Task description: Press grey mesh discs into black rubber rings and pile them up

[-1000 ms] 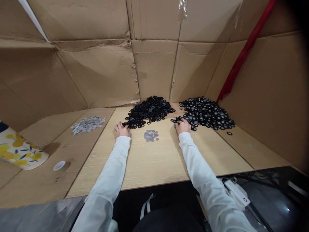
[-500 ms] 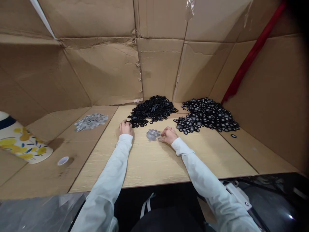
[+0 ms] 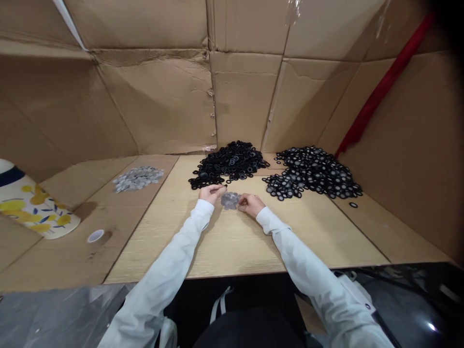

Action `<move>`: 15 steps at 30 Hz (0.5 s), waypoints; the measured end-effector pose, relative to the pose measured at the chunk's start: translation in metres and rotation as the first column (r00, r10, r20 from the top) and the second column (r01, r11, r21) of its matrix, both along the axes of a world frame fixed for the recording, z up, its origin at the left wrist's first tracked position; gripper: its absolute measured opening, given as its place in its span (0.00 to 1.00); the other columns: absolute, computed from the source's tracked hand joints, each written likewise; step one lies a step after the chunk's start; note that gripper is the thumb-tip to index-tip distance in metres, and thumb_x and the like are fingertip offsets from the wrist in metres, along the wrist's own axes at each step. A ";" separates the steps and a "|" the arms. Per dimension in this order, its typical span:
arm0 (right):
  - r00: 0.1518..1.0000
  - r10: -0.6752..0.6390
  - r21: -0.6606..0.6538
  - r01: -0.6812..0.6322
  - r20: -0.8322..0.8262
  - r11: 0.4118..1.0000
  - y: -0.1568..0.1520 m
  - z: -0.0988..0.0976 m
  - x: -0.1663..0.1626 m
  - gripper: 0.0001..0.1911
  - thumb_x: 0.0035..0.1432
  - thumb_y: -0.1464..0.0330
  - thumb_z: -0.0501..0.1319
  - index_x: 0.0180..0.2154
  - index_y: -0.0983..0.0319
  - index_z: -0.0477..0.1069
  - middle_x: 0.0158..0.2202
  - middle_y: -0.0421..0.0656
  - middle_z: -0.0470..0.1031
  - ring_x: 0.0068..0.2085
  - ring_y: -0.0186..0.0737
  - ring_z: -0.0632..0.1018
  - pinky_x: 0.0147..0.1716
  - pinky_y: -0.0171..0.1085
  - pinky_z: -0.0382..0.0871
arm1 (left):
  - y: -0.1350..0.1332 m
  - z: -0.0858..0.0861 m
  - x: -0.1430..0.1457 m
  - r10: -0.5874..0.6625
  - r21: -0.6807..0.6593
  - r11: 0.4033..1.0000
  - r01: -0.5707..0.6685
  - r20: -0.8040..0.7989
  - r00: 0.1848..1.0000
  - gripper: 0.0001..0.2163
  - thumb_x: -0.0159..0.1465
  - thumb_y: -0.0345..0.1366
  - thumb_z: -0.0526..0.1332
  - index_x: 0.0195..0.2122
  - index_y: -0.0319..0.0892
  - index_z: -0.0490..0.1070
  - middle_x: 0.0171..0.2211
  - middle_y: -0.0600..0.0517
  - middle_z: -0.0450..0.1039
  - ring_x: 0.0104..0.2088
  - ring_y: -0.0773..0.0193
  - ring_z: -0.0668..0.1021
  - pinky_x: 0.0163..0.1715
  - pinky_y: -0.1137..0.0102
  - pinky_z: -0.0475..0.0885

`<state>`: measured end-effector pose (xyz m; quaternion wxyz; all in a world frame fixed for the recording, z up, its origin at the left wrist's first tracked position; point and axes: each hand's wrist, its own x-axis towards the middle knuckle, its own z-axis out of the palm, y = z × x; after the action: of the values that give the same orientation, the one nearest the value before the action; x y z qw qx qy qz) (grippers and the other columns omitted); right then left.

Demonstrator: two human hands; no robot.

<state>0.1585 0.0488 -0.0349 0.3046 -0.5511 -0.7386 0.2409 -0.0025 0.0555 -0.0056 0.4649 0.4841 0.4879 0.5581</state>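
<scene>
My left hand (image 3: 211, 193) is closed in a pinch, with a small black ring (image 3: 225, 186) at its fingertips. Just behind it lies a heap of loose black rings (image 3: 232, 162). My right hand (image 3: 251, 204) has its fingers pinched together at the right edge of a small pile of thin greyish discs (image 3: 229, 200); whatever is between those fingertips is too small to make out. To the right spreads a heap of black rings with pale centres (image 3: 315, 171).
A second pile of grey discs (image 3: 138, 179) lies at the left. A white tape roll (image 3: 96, 236) and a flower-patterned cylinder (image 3: 43, 212) stand nearer the left edge. Cardboard walls (image 3: 159, 101) enclose the table (image 3: 232, 246), and a red cloth strip (image 3: 384, 87) hangs at right.
My left hand has moved right from the black ring heap towards the disc pile, with a black ring in its fingertips. The right hand stays beside the pile.
</scene>
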 end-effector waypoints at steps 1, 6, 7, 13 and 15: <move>0.998 0.030 -0.009 -0.030 -0.054 1.000 0.000 0.000 0.000 0.07 0.37 0.74 0.59 0.25 0.63 0.67 0.19 0.35 0.66 0.23 0.30 0.67 0.29 0.33 0.63 | 0.000 -0.002 0.001 -0.007 -0.067 0.998 0.013 0.097 0.995 0.08 0.41 0.31 0.65 0.24 0.36 0.71 0.24 0.50 0.72 0.27 0.65 0.74 0.37 0.67 0.68; 0.948 0.059 0.000 -0.062 -0.311 0.998 0.000 0.004 -0.002 0.08 0.36 0.74 0.60 0.26 0.65 0.67 0.22 0.38 0.70 0.23 0.30 0.70 0.27 0.32 0.66 | -0.005 -0.006 0.010 0.012 -0.273 0.957 0.103 0.390 0.921 0.06 0.42 0.28 0.65 0.21 0.35 0.69 0.21 0.50 0.72 0.25 0.66 0.75 0.35 0.70 0.70; 0.926 0.061 0.008 -0.062 -0.372 0.998 -0.001 0.006 -0.002 0.07 0.36 0.73 0.61 0.25 0.65 0.68 0.22 0.39 0.71 0.24 0.30 0.71 0.27 0.33 0.67 | -0.007 -0.006 0.012 0.006 -0.289 0.950 0.120 0.402 0.916 0.05 0.43 0.27 0.65 0.21 0.35 0.68 0.21 0.49 0.72 0.25 0.66 0.76 0.35 0.70 0.70; 0.818 0.026 -0.013 -0.042 -0.575 0.999 -0.004 0.012 -0.004 0.09 0.34 0.68 0.63 0.24 0.65 0.70 0.25 0.42 0.73 0.26 0.35 0.73 0.30 0.36 0.68 | -0.015 -0.007 0.020 -0.051 -0.308 0.933 0.186 0.399 0.915 0.03 0.46 0.25 0.62 0.24 0.32 0.69 0.23 0.48 0.73 0.26 0.66 0.76 0.38 0.69 0.70; 0.810 -0.001 -0.017 -0.012 -0.586 1.000 -0.004 0.012 -0.004 0.09 0.35 0.67 0.63 0.24 0.64 0.70 0.25 0.43 0.73 0.26 0.35 0.73 0.28 0.35 0.68 | -0.016 -0.007 0.022 -0.066 -0.327 0.922 0.210 0.401 0.914 0.02 0.47 0.25 0.61 0.24 0.32 0.69 0.22 0.48 0.73 0.26 0.65 0.76 0.39 0.67 0.69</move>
<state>0.1543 0.0451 -0.0232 0.5111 -0.4509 -0.6080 0.4072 0.0191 0.0400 -0.0128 0.6711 0.3054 0.4463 0.5071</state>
